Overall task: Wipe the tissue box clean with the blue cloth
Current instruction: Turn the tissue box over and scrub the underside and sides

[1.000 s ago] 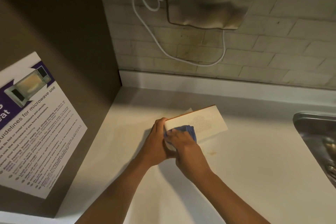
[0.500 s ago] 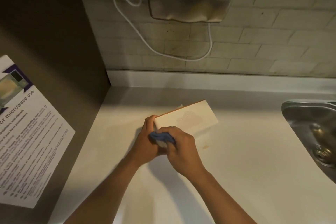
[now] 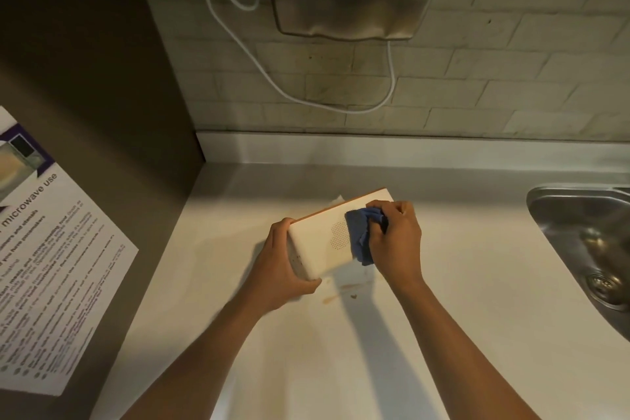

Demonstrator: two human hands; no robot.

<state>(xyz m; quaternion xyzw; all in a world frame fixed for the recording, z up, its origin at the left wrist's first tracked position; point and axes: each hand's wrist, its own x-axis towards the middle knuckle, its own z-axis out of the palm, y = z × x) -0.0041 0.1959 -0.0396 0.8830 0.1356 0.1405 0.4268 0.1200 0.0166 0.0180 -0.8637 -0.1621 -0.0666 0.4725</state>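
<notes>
Bench [image 3: 443, 334] runs bare toward the viewer, walled at the left, with a sink [image 3: 586, 249] cut off at the right. Near its back the left hand [image 3: 283, 269] wraps its grip round the near-left end of the tilted tissue box [image 3: 320, 249], and the right hand [image 3: 395, 242] bunches the blue cloth [image 3: 358, 235] against the box's upper face (far end hidden). Brown smears [image 3: 344, 293] lie just below.

1. A printed notice [image 3: 51, 269] is fixed on the dark side panel [image 3: 102, 95], at about 9 o'clock in the view.
2. Its heading can be read only partly: "microwave use". The start of the line is cut off by the picture edge.
3. The smaller lines below the heading are too blurred to read.
4. No other text can be read anywhere.
</notes>
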